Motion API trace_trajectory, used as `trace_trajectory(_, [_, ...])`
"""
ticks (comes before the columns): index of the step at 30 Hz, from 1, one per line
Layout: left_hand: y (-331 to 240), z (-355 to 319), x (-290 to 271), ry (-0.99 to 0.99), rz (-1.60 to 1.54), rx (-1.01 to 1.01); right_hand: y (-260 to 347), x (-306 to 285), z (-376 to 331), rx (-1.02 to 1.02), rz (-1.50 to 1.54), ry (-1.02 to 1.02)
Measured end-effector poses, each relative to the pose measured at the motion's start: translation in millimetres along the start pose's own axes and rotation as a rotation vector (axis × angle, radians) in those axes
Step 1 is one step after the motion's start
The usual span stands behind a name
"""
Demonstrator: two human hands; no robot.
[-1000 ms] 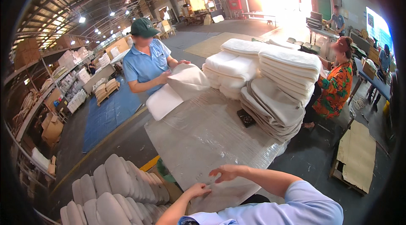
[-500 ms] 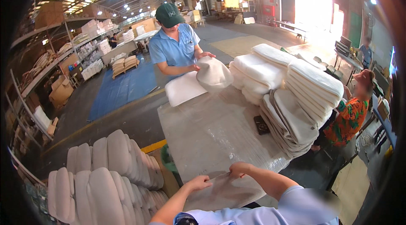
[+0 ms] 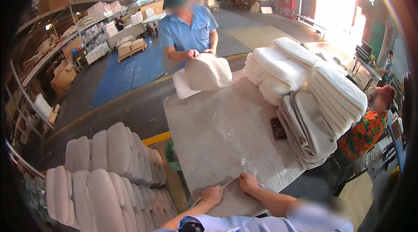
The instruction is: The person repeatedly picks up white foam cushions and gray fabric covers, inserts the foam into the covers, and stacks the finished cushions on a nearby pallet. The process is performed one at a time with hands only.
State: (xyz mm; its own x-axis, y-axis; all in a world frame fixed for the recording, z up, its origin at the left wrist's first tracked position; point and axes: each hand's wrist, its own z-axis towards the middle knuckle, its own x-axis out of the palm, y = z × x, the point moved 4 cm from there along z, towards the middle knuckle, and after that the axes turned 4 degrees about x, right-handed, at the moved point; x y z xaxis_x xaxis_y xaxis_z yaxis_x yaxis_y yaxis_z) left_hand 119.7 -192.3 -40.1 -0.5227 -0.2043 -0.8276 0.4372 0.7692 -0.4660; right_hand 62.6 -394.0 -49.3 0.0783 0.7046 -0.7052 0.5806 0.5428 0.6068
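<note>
- A thin beige fabric sheet [image 3: 235, 202] is pinched by the left hand [image 3: 212, 194] and right hand [image 3: 248, 183] at the near end of the plastic-covered grey table [image 3: 204, 127]; the grip is partly hidden.
- A green rounded tub [image 3: 171, 155] is half-hidden left of the table, its contents unclear.

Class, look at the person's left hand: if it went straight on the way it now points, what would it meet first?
Beyond the cloth it pinches, the left hand would probably meet the right hand first, though depth is hard to judge.
</note>
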Motion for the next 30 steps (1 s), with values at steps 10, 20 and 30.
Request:
trace_trajectory(10, [28,29,37,-0.102,0.012,0.018,-17,28,22,0.042,0.001,-0.014])
trace_trajectory(20, [18,22,21,-0.104,-0.009,0.145,-23,13,27,0.055,0.000,0.184])
trace_trajectory(30, [68,-24,-22,0.186,0.022,-0.169,-30,-35,27,0.171,-0.232,0.378])
